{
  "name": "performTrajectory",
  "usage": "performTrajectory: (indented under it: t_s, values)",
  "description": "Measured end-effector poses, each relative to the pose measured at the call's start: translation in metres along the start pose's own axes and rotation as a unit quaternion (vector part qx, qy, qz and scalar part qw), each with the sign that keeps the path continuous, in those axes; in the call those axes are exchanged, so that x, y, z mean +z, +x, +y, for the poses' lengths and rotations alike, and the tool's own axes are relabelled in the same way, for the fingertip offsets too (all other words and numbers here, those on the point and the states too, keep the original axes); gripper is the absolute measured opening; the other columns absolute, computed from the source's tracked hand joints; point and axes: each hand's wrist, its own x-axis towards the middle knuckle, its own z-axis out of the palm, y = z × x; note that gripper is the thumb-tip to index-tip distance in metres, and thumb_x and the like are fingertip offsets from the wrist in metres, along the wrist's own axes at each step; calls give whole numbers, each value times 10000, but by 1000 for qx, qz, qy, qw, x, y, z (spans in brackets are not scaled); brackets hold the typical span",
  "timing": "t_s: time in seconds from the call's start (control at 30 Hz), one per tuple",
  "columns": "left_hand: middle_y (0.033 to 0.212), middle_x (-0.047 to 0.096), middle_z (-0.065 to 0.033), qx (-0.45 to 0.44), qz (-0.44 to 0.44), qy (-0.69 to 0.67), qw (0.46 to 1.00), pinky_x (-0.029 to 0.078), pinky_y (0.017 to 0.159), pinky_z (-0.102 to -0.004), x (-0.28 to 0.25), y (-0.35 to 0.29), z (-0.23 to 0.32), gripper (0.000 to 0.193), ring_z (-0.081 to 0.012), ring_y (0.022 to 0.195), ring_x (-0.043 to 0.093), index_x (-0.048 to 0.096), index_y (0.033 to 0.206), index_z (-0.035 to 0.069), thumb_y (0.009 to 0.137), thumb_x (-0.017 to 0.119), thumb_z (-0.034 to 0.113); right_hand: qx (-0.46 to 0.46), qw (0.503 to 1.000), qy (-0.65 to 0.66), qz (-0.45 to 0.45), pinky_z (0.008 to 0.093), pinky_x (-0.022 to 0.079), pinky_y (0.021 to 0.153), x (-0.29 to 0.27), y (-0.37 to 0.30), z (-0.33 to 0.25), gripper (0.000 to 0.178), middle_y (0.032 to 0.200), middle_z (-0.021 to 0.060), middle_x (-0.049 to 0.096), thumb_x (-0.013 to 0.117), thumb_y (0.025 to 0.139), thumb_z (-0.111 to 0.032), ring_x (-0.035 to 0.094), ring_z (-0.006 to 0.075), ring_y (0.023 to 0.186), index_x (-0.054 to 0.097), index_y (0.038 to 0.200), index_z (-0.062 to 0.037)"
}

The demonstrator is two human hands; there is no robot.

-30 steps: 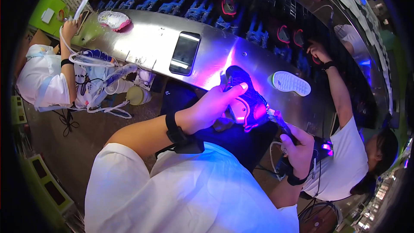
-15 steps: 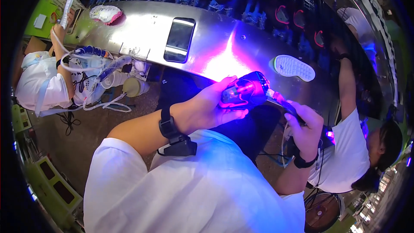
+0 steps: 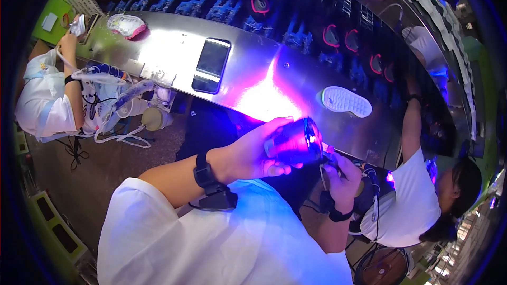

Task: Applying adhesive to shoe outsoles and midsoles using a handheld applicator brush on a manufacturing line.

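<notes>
My left hand [image 3: 252,150] is wrapped round a dark shoe upper [image 3: 300,141], held up in front of the bench edge under violet-pink light. Fingers and thumb grip its near-left end. On the shoe's right side my right hand [image 3: 343,179] is closed round a thin-handled brush [image 3: 328,154]. The brush's tip is close against the shoe; whether it touches cannot be made out. A white shoe sole [image 3: 346,101] with a textured face lies on the metal bench beyond my hands.
The metal bench [image 3: 169,37] bears a phone [image 3: 211,66] and a white-and-pink shoe piece [image 3: 127,25]. Behind it, a dark conveyor [image 3: 296,16] carries several red-edged uppers. One person [image 3: 53,95] works at left; another [image 3: 406,200] reaches over the bench at right.
The shoe upper has turned in my left hand and sits lower in view. My right hand has moved left with the brush, closer beneath the shoe's right side. The whole view has shifted slightly.
</notes>
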Motion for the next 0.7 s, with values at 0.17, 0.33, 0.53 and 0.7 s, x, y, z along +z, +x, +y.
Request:
performTrajectory:
  t_s: [0.17,0.33,0.53,0.7]
  values:
    - [1318,631,-80,70,-57,162,983,570,914,-348,-3,13,24,518,-170,1060,678,439,1478,63,1009,585,230,118,992,-35,40,305,535,787,5,33,-26,375,937,138,740,808,845,-95,686,191,808,714,1193,12]
    - [1449,548,-114,234,4,452,861,407,1148,-394,2,16,67,733,-206,1323,540,362,1553,4,921,677,199,20,998,56,4,311,533,816,18,25,-20,359,969,127,752,797,840,-54,683,169,851,726,1188,1]
    - [1318,658,-165,286,127,613,726,480,1057,-381,-2,85,150,693,-252,1199,637,488,1444,-57,918,740,317,143,970,186,-65,242,503,712,-2,11,27,348,949,39,677,678,929,15,609,85,804,611,1271,19]
    - [1056,735,-238,254,332,821,387,568,867,-443,18,169,249,528,-378,1000,722,692,1118,-42,907,678,442,209,947,241,39,204,378,552,-34,18,30,357,858,-11,632,649,944,-3,488,25,645,609,1298,4]
